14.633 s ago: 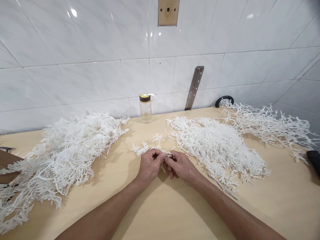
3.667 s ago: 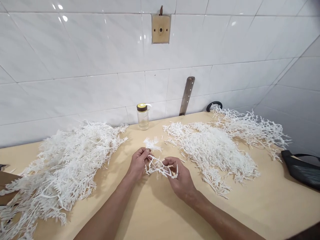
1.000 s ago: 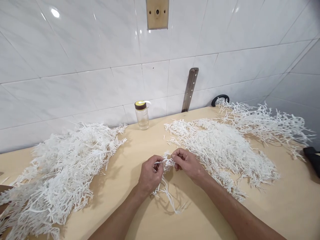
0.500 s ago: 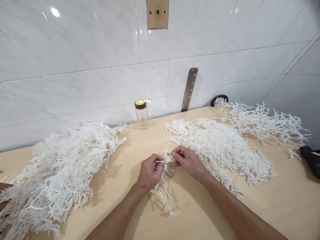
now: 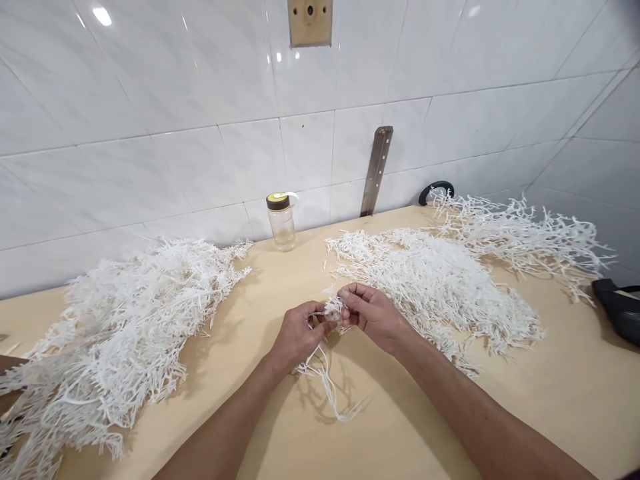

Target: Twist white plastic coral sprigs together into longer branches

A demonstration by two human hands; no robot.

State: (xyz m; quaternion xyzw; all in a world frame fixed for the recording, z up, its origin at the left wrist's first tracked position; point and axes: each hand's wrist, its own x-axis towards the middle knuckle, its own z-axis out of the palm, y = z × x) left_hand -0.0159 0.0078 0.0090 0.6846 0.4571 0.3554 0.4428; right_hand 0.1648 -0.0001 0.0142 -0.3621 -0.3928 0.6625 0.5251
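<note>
Both my hands meet over the middle of the wooden table (image 5: 380, 440). My left hand (image 5: 295, 337) is closed round a white branched plastic sprue (image 5: 325, 380), whose bare stems hang down from it to the tabletop. My right hand (image 5: 375, 317) pinches the sprue's upper end between thumb and fingers, right against the left hand. A big heap of branched white sprues (image 5: 125, 327) lies to the left. A flatter pile of small white plastic pieces (image 5: 425, 280) lies just right of my right hand.
A clear jar with a brown and yellow lid (image 5: 281, 221) stands at the tiled wall. A metal bar (image 5: 376, 170) leans on the wall. More branched sprues (image 5: 525, 233) lie at the far right, beside a black object (image 5: 617, 310) at the table's right edge.
My hands have drawn closer together and slightly up the table. The sprue's loose stems swung a little under the left hand. The piles have not moved.
</note>
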